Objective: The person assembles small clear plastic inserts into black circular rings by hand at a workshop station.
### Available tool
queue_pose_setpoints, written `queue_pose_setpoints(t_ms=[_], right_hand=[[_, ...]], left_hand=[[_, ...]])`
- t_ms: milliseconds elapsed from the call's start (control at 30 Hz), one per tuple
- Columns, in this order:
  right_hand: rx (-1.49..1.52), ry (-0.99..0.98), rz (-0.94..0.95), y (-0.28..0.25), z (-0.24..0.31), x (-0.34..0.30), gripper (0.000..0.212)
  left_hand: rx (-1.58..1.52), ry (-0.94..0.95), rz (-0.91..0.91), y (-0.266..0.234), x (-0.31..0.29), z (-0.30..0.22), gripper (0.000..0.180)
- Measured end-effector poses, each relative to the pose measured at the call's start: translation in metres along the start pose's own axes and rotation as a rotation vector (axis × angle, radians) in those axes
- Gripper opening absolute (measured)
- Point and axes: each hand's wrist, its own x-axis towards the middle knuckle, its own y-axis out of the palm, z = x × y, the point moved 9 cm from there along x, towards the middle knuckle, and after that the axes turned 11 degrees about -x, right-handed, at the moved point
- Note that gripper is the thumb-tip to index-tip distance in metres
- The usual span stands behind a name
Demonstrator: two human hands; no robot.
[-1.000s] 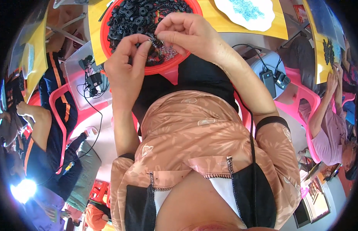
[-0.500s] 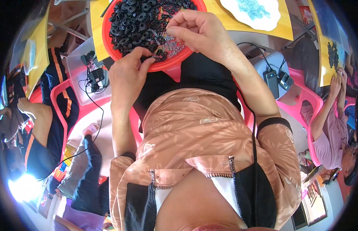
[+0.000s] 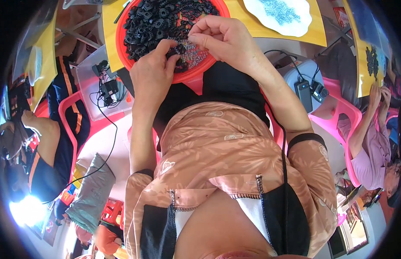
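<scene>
A round red basin sits over my lap at the table's near edge. Its left side is heaped with small black plastic pieces. Small silvery bits that look like springs lie toward its right front. My left hand is over the basin's front left rim, thumb and forefinger closed on a small black plastic piece. My right hand hovers over the right side of the basin, thumb and fingertips pinched together. Whatever is between those fingertips is too small to make out.
A white scalloped plate of small bluish pieces stands on the yellow table. Black adapters with cables lie in a clear bin at left and on a grey-blue box at right. Other people sit at both sides.
My left hand has shifted slightly right and up, its pinch still on the black piece. My right hand has dropped slightly. In the left background, a dark-clothed leg has gone, uncovering a grey bag.
</scene>
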Motion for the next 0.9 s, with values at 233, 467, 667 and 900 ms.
queue_pose_setpoints(t_ms=[233,467,667,900], right_hand=[[0.02,-0.047,-0.005,0.0,-0.001,0.0,0.012],[-0.02,0.08,0.147,0.014,-0.005,-0.004,0.022],[0.073,0.068,0.283,0.022,0.004,-0.007,0.023],[0.121,0.105,0.316,0.024,0.002,-0.009,0.021]], left_hand=[[-0.023,0.103,-0.066,-0.003,0.0,-0.003,0.016],[-0.145,0.029,-0.108,-0.018,-0.01,-0.013,0.014],[-0.293,0.078,-0.139,-0.024,-0.009,-0.027,0.012],[-0.412,0.04,-0.155,-0.022,-0.007,-0.019,0.013]])
